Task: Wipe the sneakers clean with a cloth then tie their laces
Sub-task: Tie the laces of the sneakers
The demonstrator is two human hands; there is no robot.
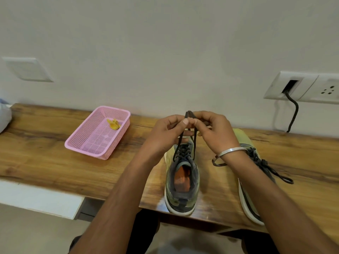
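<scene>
Both hands meet above the left sneaker, which stands near the table's front edge: the left hand and right hand each pinch its dark laces, drawn up taut into a loop. This looks like the lace-tying step on this shoe. The right sneaker, just beside it, already seems knotted. Next, the loop probably needs wrapping and pulling through, then tightening. A yellow cloth lies in the pink basket, far left.
</scene>
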